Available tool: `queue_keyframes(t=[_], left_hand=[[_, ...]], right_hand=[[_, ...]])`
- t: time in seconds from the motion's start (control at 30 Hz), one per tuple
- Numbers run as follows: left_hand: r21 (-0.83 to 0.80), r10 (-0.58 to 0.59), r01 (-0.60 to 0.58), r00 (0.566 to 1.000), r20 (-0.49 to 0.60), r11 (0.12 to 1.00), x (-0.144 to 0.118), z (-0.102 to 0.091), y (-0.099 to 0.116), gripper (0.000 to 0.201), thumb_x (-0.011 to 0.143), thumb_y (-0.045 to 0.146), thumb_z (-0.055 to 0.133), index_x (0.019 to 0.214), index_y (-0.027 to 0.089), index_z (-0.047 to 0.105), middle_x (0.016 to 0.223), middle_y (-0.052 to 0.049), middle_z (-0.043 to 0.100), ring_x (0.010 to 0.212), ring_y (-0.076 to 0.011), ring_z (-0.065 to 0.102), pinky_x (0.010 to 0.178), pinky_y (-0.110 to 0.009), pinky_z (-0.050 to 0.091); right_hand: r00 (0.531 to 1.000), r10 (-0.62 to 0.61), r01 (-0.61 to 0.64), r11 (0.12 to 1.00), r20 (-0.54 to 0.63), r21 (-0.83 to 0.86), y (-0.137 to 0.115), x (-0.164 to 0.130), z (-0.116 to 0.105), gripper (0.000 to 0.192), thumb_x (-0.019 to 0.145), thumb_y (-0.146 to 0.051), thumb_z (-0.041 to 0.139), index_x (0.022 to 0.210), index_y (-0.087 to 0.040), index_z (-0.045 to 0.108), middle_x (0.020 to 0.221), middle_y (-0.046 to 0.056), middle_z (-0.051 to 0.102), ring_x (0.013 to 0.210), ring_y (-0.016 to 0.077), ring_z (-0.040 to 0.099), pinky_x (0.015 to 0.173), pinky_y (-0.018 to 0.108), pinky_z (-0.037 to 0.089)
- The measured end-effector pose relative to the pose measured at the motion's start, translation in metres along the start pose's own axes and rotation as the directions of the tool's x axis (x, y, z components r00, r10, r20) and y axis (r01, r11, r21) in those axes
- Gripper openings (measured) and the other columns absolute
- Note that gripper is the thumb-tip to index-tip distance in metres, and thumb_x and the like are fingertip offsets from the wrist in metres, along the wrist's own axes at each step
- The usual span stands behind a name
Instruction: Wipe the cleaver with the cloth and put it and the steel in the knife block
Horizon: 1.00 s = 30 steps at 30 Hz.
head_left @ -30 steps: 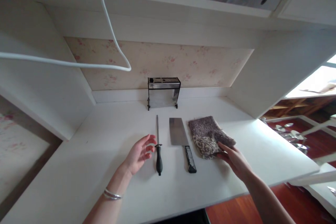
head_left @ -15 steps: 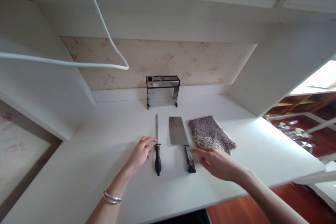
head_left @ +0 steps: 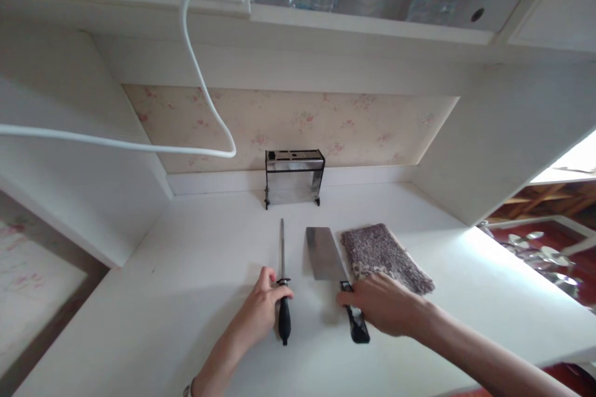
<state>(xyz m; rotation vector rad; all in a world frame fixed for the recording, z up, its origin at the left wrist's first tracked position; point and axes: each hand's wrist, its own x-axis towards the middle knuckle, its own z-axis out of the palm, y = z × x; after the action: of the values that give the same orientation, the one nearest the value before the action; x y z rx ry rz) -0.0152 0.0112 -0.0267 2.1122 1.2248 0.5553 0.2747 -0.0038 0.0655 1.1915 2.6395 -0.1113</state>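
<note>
Cleaver (head_left: pixel 322 252) lies at frame centre on the white table (head_left: pixel 186 273), the right hand (head_left: pixel 379 304) curling over its black handle; the left hand (head_left: pixel 263 310) closes around the sharpening steel (head_left: pixel 282 285) just beside it. A loose grip might let the blade swing toward the mottled cloth (head_left: pixel 384 254). The right fingers hide their hold, and the handle's middle is covered.

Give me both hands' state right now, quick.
Left hand: closing on the sharpening steel handle; full grip cannot be told.
Right hand: laid over the cleaver handle; grip cannot be told.
</note>
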Motion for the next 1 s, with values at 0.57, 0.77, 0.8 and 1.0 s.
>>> queue_keyframes(t=[0.57, 0.77, 0.8, 1.0], left_hand=[[-0.074, -0.014, 0.003, 0.99, -0.142, 0.997, -0.001, 0.006, 0.008, 0.028, 0.09, 0.013, 0.035, 0.095, 0.025, 0.06, 0.11, -0.006, 0.04, 0.085, -0.0143, 0.055, 0.082, -0.031, 0.048], [-0.19, -0.048, 0.0, 0.969, -0.243, 0.982, -0.002, 0.013, 0.012, 0.027, 0.091, 0.02, 0.042, 0.108, 0.026, 0.062, 0.118, -0.009, 0.044, 0.084, -0.0137, 0.057, 0.078, -0.031, 0.051], [-0.235, -0.061, 0.0, 0.966, -0.25, 0.972, -0.002, 0.012, 0.012, 0.027, 0.09, 0.02, 0.044, 0.11, 0.026, 0.062, 0.119, -0.01, 0.044, 0.084, -0.0136, 0.057, 0.078, -0.03, 0.051], [-0.515, -0.166, 0.048, 0.968, -0.186, 0.856, -0.003, 0.005, 0.008, 0.03, 0.085, 0.022, 0.053, 0.114, 0.025, 0.062, 0.127, -0.011, 0.045, 0.085, -0.0141, 0.06, 0.082, -0.029, 0.052]], right_hand=[[0.608, 0.749, 0.048, 0.297, -0.264, 0.954, 0.097, -0.006, -0.144, 0.041, 0.07, -0.041, 0.075, 0.101, -0.014, 0.068, 0.07, 0.008, 0.07, 0.064, 0.0234, 0.069, 0.064, 0.034, 0.06], [0.517, 0.766, 0.319, 0.241, -0.382, 0.917, 0.129, 0.019, -0.204, 0.025, 0.068, -0.02, 0.066, 0.092, -0.01, 0.067, 0.06, 0.01, 0.068, 0.053, 0.022, 0.066, 0.052, 0.03, 0.057], [0.53, 0.764, 0.316, 0.226, -0.369, 0.922, 0.133, 0.026, -0.211, 0.024, 0.069, -0.019, 0.064, 0.091, -0.009, 0.066, 0.06, 0.01, 0.067, 0.054, 0.0218, 0.066, 0.053, 0.03, 0.057], [0.594, 0.727, 0.266, 0.226, -0.344, 0.937, 0.156, 0.06, -0.23, 0.02, 0.07, -0.016, 0.061, 0.088, -0.01, 0.066, 0.065, 0.009, 0.068, 0.057, 0.0202, 0.066, 0.056, 0.031, 0.058]])
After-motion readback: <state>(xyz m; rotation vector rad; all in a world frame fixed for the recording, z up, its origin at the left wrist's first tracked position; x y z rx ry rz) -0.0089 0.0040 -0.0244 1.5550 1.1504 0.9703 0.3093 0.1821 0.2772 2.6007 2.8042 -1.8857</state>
